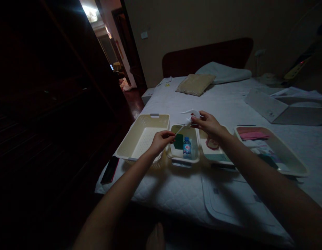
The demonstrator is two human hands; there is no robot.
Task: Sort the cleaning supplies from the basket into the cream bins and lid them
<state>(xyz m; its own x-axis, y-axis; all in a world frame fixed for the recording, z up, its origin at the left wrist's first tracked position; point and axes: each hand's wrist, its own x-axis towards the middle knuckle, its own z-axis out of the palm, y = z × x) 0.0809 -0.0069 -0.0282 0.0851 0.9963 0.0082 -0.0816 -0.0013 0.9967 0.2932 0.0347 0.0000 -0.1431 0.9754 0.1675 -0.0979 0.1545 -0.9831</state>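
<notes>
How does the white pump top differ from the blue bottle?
The pump top is white with a thin tube; the bottle is blue and carries a label. The pump top is held slanting in the air by the left hand and right hand, while the bottle sits untouched in a small bin.

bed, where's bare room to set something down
Bare sheet shows between beige cushion, white box and row of baskets, and along the front edge left of the pale lid. Crowded: the row, left hand and right hand above.
</notes>
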